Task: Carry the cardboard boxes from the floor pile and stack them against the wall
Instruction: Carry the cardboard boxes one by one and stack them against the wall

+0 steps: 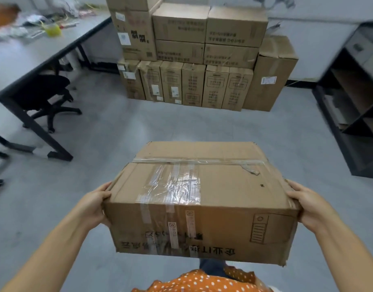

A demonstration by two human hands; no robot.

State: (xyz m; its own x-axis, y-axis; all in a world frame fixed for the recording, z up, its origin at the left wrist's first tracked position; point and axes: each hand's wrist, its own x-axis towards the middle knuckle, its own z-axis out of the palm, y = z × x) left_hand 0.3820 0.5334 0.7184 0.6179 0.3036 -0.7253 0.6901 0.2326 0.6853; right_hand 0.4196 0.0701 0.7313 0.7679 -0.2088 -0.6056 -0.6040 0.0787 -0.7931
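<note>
The carried box (199,207), a flat taped carton with a torn lower corner, hangs in mid-air in front of the person, clear of the floor (139,131). The left hand (94,204) grips its left end and the right hand (305,202) grips its right end; each thumb lies along the top edge, while the fingers wrap out of sight round the sides, probably under the bottom, though that cannot be seen. Beyond the carried box, well apart from it, the wall stack (194,55) stands against the wall (308,39): a row of upright cartons at the bottom, wider ones laid in layers above, and a tall carton at its right end. Left of the carried box is a tabletop (33,51) with clutter and a black office chair (48,98) tucked beneath; to its right stands a dark shelf unit (358,98).

The step in hand looks like the carry, mid-way across the room. The next move calls for closing on the wall stack, picking a level spot, and setting the carton down flat without jolting the layers.
</note>
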